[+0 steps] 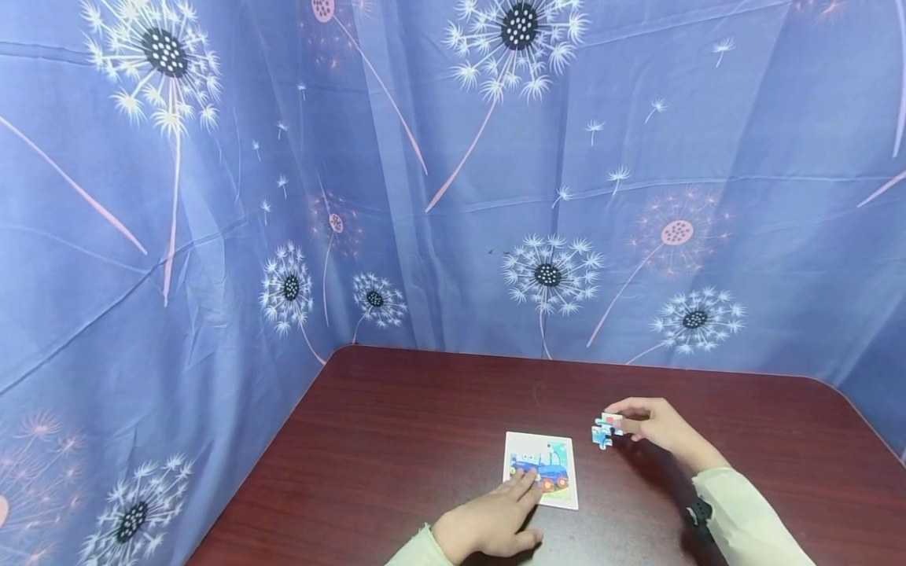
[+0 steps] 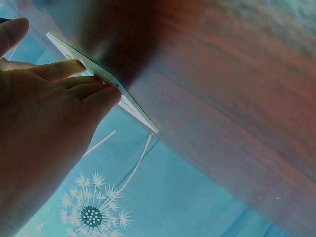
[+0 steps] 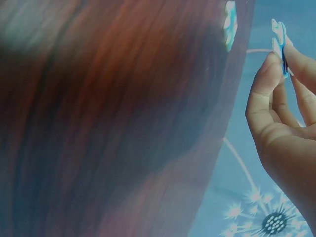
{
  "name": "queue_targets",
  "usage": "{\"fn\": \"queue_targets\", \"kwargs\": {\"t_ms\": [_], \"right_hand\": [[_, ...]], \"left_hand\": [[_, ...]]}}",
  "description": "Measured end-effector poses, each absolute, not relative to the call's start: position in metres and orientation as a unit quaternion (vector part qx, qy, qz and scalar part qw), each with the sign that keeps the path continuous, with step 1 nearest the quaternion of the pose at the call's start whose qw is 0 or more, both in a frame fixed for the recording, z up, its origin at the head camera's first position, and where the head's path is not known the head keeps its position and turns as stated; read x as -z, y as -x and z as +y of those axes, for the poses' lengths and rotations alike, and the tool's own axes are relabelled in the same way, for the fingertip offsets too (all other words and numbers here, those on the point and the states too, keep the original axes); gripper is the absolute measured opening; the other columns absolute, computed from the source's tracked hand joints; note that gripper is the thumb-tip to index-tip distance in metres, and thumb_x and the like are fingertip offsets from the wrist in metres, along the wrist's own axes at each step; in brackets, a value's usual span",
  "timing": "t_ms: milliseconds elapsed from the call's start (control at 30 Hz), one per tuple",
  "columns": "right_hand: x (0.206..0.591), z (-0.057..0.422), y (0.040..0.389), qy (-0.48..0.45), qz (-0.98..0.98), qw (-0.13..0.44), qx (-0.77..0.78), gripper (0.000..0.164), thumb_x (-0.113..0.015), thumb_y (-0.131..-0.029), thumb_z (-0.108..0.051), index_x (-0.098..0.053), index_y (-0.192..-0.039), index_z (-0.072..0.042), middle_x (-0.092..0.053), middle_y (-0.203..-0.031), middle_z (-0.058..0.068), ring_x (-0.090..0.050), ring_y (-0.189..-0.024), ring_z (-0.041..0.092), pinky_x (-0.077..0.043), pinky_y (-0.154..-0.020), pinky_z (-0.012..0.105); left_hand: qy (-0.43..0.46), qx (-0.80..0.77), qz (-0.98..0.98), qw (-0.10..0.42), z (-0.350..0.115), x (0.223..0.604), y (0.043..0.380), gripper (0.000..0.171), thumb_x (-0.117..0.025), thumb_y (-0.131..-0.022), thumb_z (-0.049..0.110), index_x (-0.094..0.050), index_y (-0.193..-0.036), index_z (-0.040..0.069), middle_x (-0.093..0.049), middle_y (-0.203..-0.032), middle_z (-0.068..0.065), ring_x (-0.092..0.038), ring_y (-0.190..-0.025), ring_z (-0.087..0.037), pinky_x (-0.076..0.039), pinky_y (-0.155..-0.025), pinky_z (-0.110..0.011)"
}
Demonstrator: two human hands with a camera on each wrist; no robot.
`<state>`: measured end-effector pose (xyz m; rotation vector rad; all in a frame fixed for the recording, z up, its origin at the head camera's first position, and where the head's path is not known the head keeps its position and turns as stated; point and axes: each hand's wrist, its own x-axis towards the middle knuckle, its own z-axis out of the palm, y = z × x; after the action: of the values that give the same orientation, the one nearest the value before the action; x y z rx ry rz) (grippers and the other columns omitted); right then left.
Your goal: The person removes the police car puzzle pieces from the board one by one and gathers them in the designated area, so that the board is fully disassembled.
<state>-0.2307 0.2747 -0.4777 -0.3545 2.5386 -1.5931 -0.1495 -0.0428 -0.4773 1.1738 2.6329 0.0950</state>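
Observation:
A small white-bordered puzzle board (image 1: 559, 444) with a blue tractor picture lies on the table. My left hand (image 1: 491, 520) rests its fingertips on the board's near left part, fingers extended and covering some of the picture. In the left wrist view the fingers lie over the face of the thin board (image 2: 140, 116). To the right of it, my right hand (image 1: 654, 428) pinches a jigsaw piece (image 3: 280, 42) between thumb and fingers, above the tabletop. Another jigsaw piece (image 3: 230, 25) lies on the table, overlapped by the held one in the head view.
The dark red-brown wooden table (image 1: 396, 440) has rounded far corners. A blue curtain (image 1: 453, 259) printed with dandelions hangs along its far and left edges. A black wrist device (image 1: 699, 512) sits at the right sleeve (image 1: 743, 515).

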Motion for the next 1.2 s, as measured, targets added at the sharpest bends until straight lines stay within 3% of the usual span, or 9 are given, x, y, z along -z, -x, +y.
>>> {"fn": "queue_targets", "kwargs": {"t_ms": [667, 1200], "right_hand": [[0.494, 0.299, 0.227, 0.082, 0.859, 0.091, 0.496, 0.025, -0.066, -0.087, -0.003, -0.066, -0.108, 0.010, -0.069, -0.087, 0.011, -0.058, -0.068, 0.015, -0.051, -0.059, 0.030], [0.496, 0.298, 0.228, 0.061, 0.896, 0.046, 0.437, 0.017, -0.071, -0.083, -0.004, -0.071, -0.098, 0.004, -0.066, -0.082, 0.006, -0.049, -0.059, 0.013, -0.042, -0.051, 0.025]], "left_hand": [[-0.409, -0.040, 0.902, 0.134, -0.045, 0.479, 0.151, 0.065, -0.047, -0.098, 0.044, -0.035, -0.149, 0.006, -0.025, -0.156, -0.012, -0.023, -0.144, -0.022, -0.027, -0.113, -0.030], [-0.407, -0.035, 0.903, 0.136, -0.045, 0.481, 0.151, 0.064, -0.047, -0.098, 0.044, -0.035, -0.149, 0.006, -0.025, -0.157, -0.012, -0.022, -0.144, -0.021, -0.027, -0.113, -0.030]]}}
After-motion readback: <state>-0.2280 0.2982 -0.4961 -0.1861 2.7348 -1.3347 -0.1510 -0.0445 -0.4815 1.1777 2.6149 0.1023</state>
